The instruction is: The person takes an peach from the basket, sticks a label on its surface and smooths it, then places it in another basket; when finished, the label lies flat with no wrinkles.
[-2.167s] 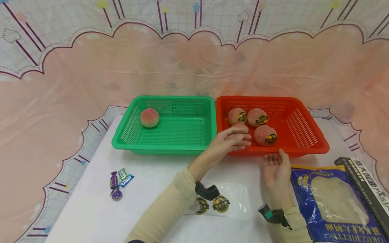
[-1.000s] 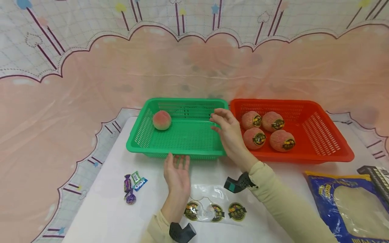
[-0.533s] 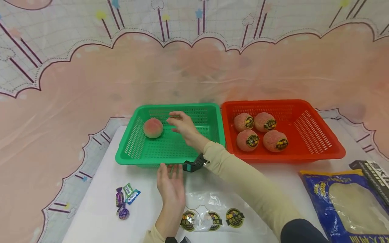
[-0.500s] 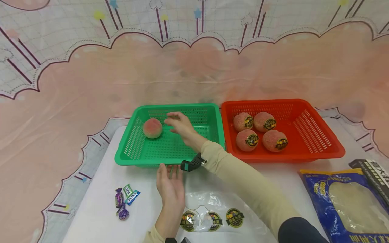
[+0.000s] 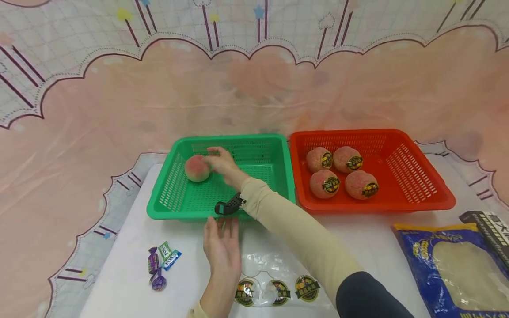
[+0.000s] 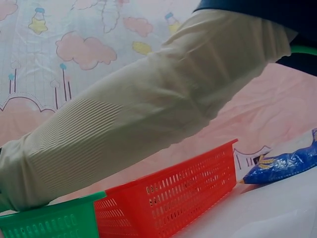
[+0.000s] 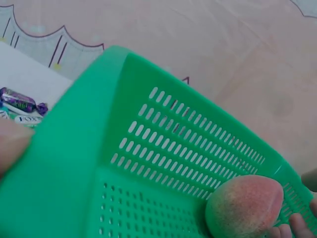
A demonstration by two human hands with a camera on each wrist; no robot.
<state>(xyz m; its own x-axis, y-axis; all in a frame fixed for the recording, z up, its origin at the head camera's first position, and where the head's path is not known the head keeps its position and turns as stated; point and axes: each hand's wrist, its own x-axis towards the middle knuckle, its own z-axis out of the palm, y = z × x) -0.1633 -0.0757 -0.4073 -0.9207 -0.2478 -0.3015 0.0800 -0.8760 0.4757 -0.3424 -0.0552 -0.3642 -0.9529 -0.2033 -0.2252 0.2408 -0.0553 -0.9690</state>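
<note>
A peach without a sticker sits at the left in the green basket. My right hand reaches into that basket from the right, fingertips at the peach's right side. In the right wrist view, loosely bent fingers come up beside the peach, not wrapped round it. My left hand lies palm up at the basket's front, straight fingertips at the underside of its rim. The red basket on the right holds several peaches with black-and-gold stickers.
A clear sheet with round stickers lies in front of the baskets. Several wrapped candies are at the left. A blue pasta bag and a black-and-white package lie at the right. A patterned curtain hangs behind.
My right hand has swung left from beside the red basket over the green one, to the peach. My left hand has moved from the red basket to the green basket's front rim.
</note>
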